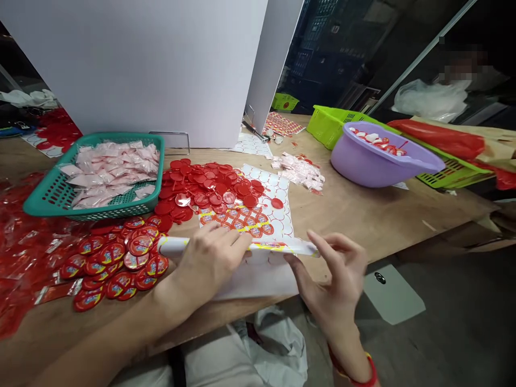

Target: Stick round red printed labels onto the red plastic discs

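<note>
White rolled sheet [209, 247] lies across the front edge of the label sheet, lower centre of frame, with a yellow-and-red printed strip [270, 246] showing toward its right end. Left hand [209, 263] sits over the roll, fingers curled down on it, grip closed on it. Middle of the roll is hidden under that hand. Right hand [326, 279] is at the roll's right end, grip part open, fingers [334, 244] spread and lifted; thumb side is right at the end, can't tell if it's pinching. Red band [357, 371] on the right wrist, cut off by the bottom edge.

Under the roll: loose white paper [258, 277]. Just above it: backing sheet [274, 215] with printed round labels [234, 223], partly covered by plain red discs [201, 188]. Labelled red discs [116, 263] lower left, beside the left hand. Red plastic wrappers [20, 242] at left edge, cut off.

Upper left: teal basket [38, 199] of pink sachets [110, 166]. Right: lilac basin [387, 158] on green basket [453, 174]. Wood counter [374, 220], white partition [133, 64] behind, concrete floor [463, 322] lower right. Person upper right is blurred out.
</note>
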### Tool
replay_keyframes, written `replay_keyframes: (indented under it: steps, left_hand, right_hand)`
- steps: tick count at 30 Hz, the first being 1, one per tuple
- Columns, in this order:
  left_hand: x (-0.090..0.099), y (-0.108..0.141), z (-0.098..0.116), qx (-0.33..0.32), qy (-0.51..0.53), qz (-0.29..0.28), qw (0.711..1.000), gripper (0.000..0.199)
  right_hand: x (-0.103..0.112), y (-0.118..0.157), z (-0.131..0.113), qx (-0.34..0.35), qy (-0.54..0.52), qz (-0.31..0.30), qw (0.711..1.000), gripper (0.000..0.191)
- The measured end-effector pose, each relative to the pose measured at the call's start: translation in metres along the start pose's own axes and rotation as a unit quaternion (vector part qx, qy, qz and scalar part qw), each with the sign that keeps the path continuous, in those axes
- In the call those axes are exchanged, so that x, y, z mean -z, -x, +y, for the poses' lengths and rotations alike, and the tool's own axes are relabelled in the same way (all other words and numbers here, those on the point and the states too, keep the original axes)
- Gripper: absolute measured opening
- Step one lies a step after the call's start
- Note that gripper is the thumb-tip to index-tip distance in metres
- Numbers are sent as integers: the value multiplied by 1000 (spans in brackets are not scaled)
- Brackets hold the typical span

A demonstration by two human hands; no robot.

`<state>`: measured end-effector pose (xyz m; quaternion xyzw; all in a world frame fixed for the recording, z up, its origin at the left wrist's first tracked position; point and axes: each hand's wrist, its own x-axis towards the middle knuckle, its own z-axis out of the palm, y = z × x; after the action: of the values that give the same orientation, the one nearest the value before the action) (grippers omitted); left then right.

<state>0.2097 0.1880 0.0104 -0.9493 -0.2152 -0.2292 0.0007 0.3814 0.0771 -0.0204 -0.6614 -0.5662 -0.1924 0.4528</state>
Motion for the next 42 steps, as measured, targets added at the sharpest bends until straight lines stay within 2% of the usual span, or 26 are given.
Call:
replay_keyframes:
  steps: [1,3,5,7,9,11,14,16,22,27,32,38,42]
  left_hand:
    - [5,-3,1,-20,-38,25,999,26]
    - [11,-5,5,-56,-93,65,992,30]
    - [10,-2,10,-80,-121,100,984,29]
    - [-1,7,15,-90,-129,126,979,27]
    - [-18,22,20,-89,-122,133,980,27]
    - [-39,39,25,-84,-108,121,983,28]
    - [-64,62,29,-85,-83,103,988,28]
    - [-72,71,31,-86,-71,95,989,29]
    - [-72,74,31,-88,-70,85,990,27]
    - [-76,76,31,-89,-69,105,988,27]
    - [-78,80,30,-93,-57,111,988,28]
    - [-79,81,30,-97,-50,104,989,29]
    - [-78,80,29,-99,-50,103,988,29]
  right_hand:
    - [3,-6,-4,43,61,14,997,35]
    - [8,-14,-13,129,119,-7,984,28]
    - [8,-14,-18,197,98,-66,973,26]
    - [5,-9,-19,226,55,-116,966,28]
    - [0,1,-16,216,18,-171,961,23]
    - [-6,12,-10,182,-23,-259,948,15]
    - [-13,26,-2,129,-73,-398,905,14]
    - [-17,31,2,107,-82,-450,883,6]
    - [-23,25,-1,96,-99,-488,862,3]
    - [-29,14,4,27,-167,-588,791,7]
    - [-36,8,10,2,-227,-628,745,9]
    - [-44,2,12,-7,-239,-659,713,10]
    - [-46,-2,11,2,-225,-666,711,13]
